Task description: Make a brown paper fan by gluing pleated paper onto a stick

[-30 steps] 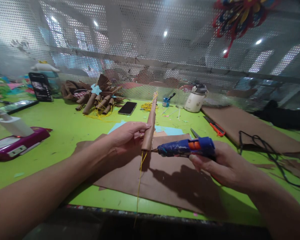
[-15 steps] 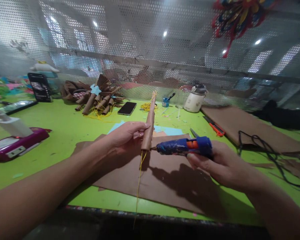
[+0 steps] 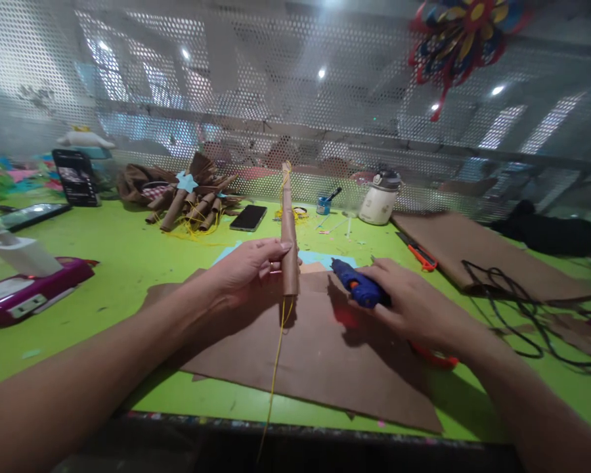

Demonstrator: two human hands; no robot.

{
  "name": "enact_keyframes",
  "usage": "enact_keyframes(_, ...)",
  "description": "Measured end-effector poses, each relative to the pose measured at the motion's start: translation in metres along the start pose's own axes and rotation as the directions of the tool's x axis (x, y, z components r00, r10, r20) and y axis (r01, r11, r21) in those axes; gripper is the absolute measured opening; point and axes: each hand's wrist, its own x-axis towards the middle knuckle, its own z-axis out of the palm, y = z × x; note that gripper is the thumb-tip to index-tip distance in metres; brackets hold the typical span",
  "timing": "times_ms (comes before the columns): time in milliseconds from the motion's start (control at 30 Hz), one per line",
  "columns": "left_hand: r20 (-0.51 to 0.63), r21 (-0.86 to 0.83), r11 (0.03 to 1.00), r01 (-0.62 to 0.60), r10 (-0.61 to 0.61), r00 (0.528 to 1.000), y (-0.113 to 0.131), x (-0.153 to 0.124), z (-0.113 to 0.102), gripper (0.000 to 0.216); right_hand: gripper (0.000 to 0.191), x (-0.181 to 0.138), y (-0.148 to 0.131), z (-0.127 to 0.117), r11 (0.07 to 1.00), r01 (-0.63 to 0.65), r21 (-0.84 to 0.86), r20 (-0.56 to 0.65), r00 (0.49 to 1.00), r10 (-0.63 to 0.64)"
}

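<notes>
My left hand (image 3: 249,266) is closed round a rolled brown paper tube (image 3: 288,230), held nearly upright above a brown paper sheet (image 3: 305,348). A yellow string (image 3: 276,358) hangs from the tube's lower end toward the table edge. My right hand (image 3: 406,302) grips a blue glue gun (image 3: 357,284) low over the brown sheet, its nozzle pointing up and to the left, a short way right of the tube and apart from it.
A pile of brown tubes (image 3: 192,200), a phone (image 3: 249,217), a white jar (image 3: 380,197), an orange cutter (image 3: 418,253) and a black cable (image 3: 517,309) lie on the green table (image 3: 128,256). A purple device (image 3: 24,292) sits at left. A perforated metal screen (image 3: 276,98) closes the back.
My right hand has drawn the glue gun away from the tube's lower end and lowered it toward the brown sheet. The tube now stands more upright.
</notes>
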Motion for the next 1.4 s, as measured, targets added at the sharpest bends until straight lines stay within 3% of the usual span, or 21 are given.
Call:
enact_keyframes(100,0.006,0.035,0.999,-0.021,0.021,1.000,0.001,0.001,0.001,0.010,0.022,0.005,0.013,0.014,0.998,-0.017,-0.065,-0.011,1.000,0.017)
enact_keyframes(267,0.012,0.073,0.996,-0.058,0.057,0.998,0.006,0.000,0.003,0.012,0.031,0.006,0.020,0.018,0.998,0.041,0.039,-0.007,0.999,-0.041)
enact_keyframes(400,0.089,0.090,0.993,-0.076,0.068,0.994,0.006,-0.003,0.003,0.015,0.022,0.008,-0.003,0.009,0.954,0.060,0.294,-0.100,0.994,-0.032)
enact_keyframes(467,0.133,0.074,0.993,-0.096,0.085,0.987,0.005,-0.004,0.003,0.014,0.019,0.011,-0.020,0.008,0.901,0.039,0.432,-0.096,0.995,0.003)
enact_keyframes(567,0.173,0.037,0.992,-0.123,0.115,0.978,0.002,-0.005,0.005,0.014,0.024,0.016,-0.043,0.011,0.860,-0.005,0.510,-0.077,0.996,0.052)
enact_keyframes(733,0.161,0.001,0.990,-0.138,0.137,0.978,-0.001,-0.007,0.011,0.012,0.034,0.025,-0.068,0.022,0.852,-0.063,0.520,-0.097,0.986,0.132)
enact_keyframes(933,0.079,0.029,0.977,-0.213,0.211,0.974,-0.004,-0.006,0.012,0.012,0.020,0.034,-0.080,0.036,0.885,-0.097,0.456,-0.306,0.916,0.258)
enact_keyframes(1133,0.015,0.053,0.977,-0.209,0.208,0.978,-0.006,-0.007,0.014,0.013,0.017,0.033,-0.075,0.044,0.892,-0.051,0.449,-0.369,0.898,0.238)
enact_keyframes(1400,0.058,0.074,0.977,-0.200,0.196,0.979,-0.009,-0.008,0.017,0.013,0.011,0.026,-0.073,0.040,0.960,-0.016,0.279,-0.430,0.892,0.140)
